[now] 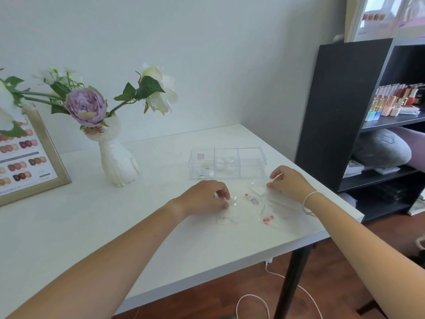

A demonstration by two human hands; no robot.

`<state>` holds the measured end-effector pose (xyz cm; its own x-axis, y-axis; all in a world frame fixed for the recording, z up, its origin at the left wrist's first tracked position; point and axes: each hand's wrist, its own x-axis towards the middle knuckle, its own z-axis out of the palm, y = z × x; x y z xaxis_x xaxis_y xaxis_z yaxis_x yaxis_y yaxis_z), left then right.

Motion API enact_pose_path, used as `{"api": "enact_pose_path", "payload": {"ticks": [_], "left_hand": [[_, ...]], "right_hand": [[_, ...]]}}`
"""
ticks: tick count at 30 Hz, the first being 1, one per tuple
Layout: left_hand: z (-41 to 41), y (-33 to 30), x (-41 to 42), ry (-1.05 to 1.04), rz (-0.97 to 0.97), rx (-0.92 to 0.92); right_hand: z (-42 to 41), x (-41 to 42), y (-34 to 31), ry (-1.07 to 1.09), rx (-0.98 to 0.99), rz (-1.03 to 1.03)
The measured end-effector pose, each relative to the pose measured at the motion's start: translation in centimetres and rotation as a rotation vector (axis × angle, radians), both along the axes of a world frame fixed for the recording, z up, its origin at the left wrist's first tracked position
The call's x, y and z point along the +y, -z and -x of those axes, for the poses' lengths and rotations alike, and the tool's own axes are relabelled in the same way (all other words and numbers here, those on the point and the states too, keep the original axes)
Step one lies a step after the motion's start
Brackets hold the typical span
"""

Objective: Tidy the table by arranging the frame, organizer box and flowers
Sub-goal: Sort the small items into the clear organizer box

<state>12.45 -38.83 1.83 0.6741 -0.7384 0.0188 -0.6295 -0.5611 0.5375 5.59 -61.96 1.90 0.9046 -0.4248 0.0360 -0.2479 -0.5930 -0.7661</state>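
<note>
1. We note the white surface [69,217] filling most of the view, set into a corner of pale walls.
2. A black shelving unit [340,116] stands off its right edge; its upper shelf carries rows of small bottles [397,100], with a grey cushion [381,148] on the shelf below.
3. The gold-rimmed frame [34,162], showing a chart of nail colour samples, leans at the far left of the surface, partly cut off by the picture edge.
4. The flowers [86,107], one lilac bloom and several white ones with green leaves, sit in a white cat-shaped vase [117,157], upright, just right of the frame.
5. The clear organizer box [227,162], three compartments, lies right of the vase, near the far right corner; small items inside are too faint to name.
6. Our left hand [202,198], fingers curled, pinches something small and transparent in front of the box; we cannot identify it.
7. Our right hand [289,180], fingers curled, holds the edge of a clear plastic packet [273,199] lying on the surface.
8. Tiny red beads [268,219] lie between the hands.
</note>
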Motion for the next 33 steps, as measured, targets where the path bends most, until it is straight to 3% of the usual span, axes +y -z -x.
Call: {"api": "enact_pose_path", "payload": {"ticks": [5,15,23,33], "left_hand": [[-0.5,-1.7,-0.6,-0.032,0.167,0.029],[-3.6,-8.1,-4.7,-0.119,0.395,-0.077],[-6.5,-9.5,-9.3,-0.167,0.424,-0.122],[-8.8,-6.3,-11.9,-0.197,0.267,-0.084]], "right_hand": [[0.6,-1.6,-1.8,-0.006,-0.097,-0.117],[0.1,-4.6,-6.4,0.110,-0.370,-0.140],[-1.2,-5.8,-7.8,0.142,-0.499,-0.134],[-2.8,-6.6,-7.0,0.131,-0.527,-0.119]]}}
